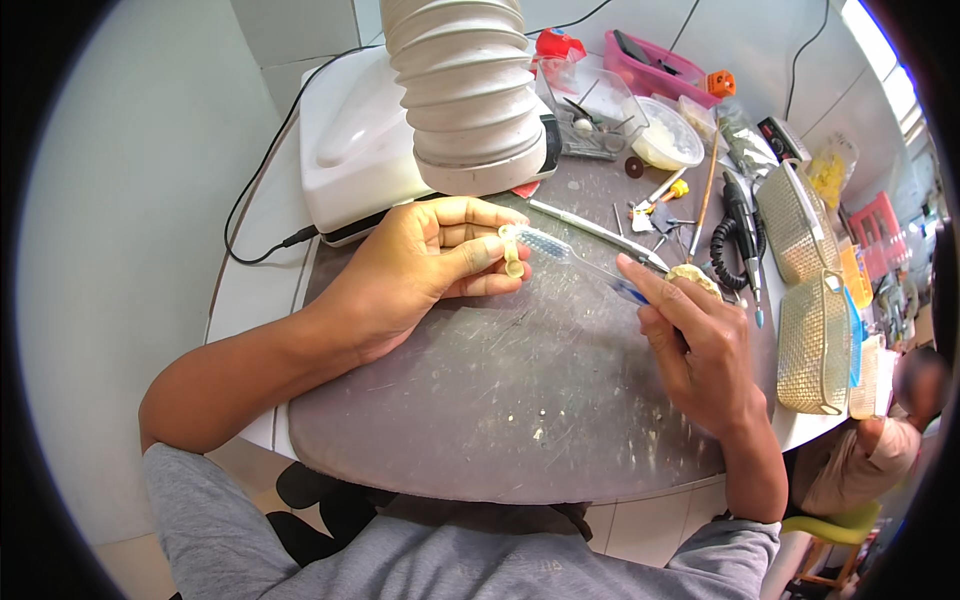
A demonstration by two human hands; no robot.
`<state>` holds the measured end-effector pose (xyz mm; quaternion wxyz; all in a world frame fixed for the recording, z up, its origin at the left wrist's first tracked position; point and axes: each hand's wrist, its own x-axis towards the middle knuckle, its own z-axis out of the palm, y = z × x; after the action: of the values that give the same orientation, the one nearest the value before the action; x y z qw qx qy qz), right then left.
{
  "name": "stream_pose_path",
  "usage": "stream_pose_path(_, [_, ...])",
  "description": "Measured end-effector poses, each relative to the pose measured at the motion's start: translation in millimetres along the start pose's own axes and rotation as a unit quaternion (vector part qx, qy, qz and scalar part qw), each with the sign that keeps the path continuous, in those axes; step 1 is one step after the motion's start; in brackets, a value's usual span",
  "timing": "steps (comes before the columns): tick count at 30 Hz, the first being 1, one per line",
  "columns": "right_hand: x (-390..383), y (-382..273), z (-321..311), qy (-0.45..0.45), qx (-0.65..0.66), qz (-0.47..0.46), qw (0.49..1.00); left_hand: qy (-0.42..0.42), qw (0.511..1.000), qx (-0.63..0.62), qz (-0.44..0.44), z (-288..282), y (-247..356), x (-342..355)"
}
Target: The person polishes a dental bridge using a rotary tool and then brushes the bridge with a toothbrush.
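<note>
Between the thumb and fingers of my left hand (415,255) is a small pale-yellow piece with rounded, ring-like ends (513,258); its exact kind I cannot make out. My right hand (700,345) grips a toothbrush (595,272) with a clear and blue handle, index finger stretched along it. The brush's head meets the yellow piece, just under the mouth of a white ribbed hose (470,100). A lumpy cream-coloured object (693,276) lies just beyond my right knuckles, partly hidden.
A white machine (350,150) stands behind my left hand. Toward the back right are a long metal tool (590,230), a rotary handpiece (740,225), a white bowl (668,138) and a pink tray (625,60). Woven baskets (812,340) line the right edge; a person (870,455) sits beyond.
</note>
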<state>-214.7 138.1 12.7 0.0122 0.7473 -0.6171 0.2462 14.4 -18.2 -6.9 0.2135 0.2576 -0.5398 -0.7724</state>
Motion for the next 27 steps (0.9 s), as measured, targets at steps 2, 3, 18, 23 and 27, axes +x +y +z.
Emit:
stream_pose_path(2, [2,-2,-1,-0.021,-0.014,0.004,1.0,-0.005,1.0,-0.019,0.012,0,-3,2])
stream_pose_path(3, [1,-3,-2,-0.029,-0.012,0.002,1.0,0.0,1.0,-0.024,0.012,0,-3,2])
stream_pose_path(18, [2,-9,9,0.006,-0.005,-0.003,1.0,0.033,0.999,-0.031,0.02,3,-7,0])
stream_pose_path(23, [0,-5,-8,-0.055,0.005,0.014,0.998,0.045,0.997,-0.046,0.038,-2,-13,-2])
stream_pose_path(27, [-6,2,-8,0.039,0.044,0.049,0.997,0.026,0.997,-0.062,0.04,1,-9,-2])
